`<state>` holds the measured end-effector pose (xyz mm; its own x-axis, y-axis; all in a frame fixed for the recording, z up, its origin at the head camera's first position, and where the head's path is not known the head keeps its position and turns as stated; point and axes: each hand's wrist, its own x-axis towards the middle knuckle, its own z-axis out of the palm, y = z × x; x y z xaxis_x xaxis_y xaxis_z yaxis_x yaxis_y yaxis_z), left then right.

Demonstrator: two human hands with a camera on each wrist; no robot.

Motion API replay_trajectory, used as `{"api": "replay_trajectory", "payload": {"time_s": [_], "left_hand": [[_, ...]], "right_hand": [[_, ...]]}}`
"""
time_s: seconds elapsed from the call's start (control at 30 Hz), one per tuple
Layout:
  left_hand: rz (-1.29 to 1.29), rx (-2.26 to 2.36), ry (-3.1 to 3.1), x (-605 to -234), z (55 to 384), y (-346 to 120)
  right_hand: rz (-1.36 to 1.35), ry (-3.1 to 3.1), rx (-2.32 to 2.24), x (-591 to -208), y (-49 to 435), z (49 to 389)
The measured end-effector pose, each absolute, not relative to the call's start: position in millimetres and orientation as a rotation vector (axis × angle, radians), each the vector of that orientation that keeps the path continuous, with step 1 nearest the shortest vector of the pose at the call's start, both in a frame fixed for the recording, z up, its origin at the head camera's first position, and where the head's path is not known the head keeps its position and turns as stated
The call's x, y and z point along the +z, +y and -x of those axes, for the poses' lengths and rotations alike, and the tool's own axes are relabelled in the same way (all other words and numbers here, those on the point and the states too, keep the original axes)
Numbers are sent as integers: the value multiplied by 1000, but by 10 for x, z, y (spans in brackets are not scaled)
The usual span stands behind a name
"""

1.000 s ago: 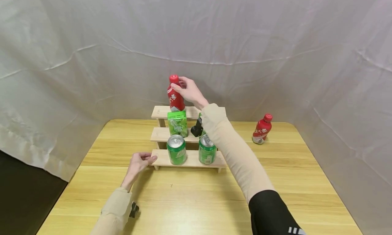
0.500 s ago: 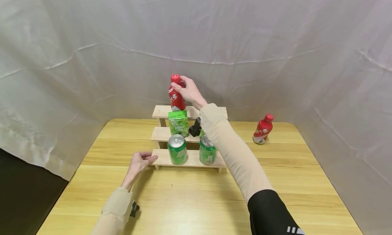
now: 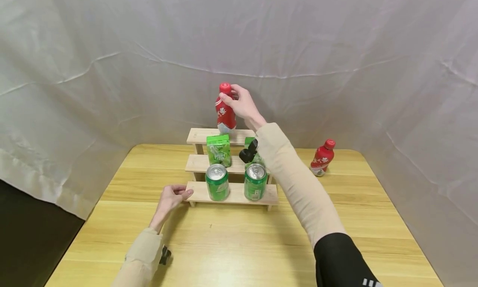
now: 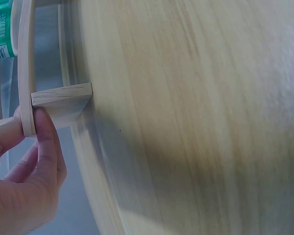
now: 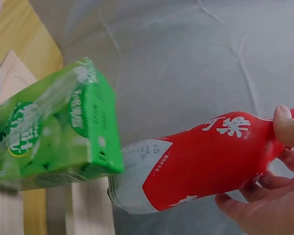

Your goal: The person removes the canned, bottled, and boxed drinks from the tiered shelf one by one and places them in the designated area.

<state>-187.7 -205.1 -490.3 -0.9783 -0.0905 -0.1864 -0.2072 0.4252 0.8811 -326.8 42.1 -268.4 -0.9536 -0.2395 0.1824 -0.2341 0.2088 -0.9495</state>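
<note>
Around the neck of a red bottle [image 3: 225, 112] my right hand [image 3: 244, 103] curls its thumb and fingers. The bottle is nearly upright at the top step of a three-step wooden stand [image 3: 201, 136]; whether its base touches the board cannot be told. In the right wrist view, the bottle [image 5: 206, 161] has a white lower end beside a green juice box [image 5: 49, 127]. My left hand [image 3: 169, 200] pinches the left end of the lowest step. The left wrist view shows its thumb and fingers on opposite faces of the board [image 4: 27, 73].
Two green cans, the left can [image 3: 217, 183] and the right can [image 3: 255, 182], stand on the lowest step. Juice boxes occupy the middle step, the right box [image 3: 257, 158] partly behind the wrist camera. Another red bottle [image 3: 322, 158] stands on the table [image 3: 239, 245] at right.
The right hand has carried the red bottle rightward and slightly up along the top step, most of it in the last half second. The left hand keeps its grip on the stand.
</note>
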Motion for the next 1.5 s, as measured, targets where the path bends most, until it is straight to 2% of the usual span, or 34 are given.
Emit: {"api": "replay_trajectory", "payload": {"time_s": [0.4, 0.7, 1.03, 1.5], "left_hand": [[280, 1598, 2569, -4918, 1894, -2056], [279, 1545, 2595, -4926, 1878, -2057], [275, 1572, 2586, -4922, 1879, -2062], [293, 1554, 2583, -4915, 1869, -2070]], "right_hand": [[373, 2458, -2092, -2484, 826, 3197], [286, 2474, -2218, -2473, 1181, 3090], [239, 2612, -2227, -2701, 1590, 3009], [-41, 2597, -2212, -3059, 1966, 2975]]}}
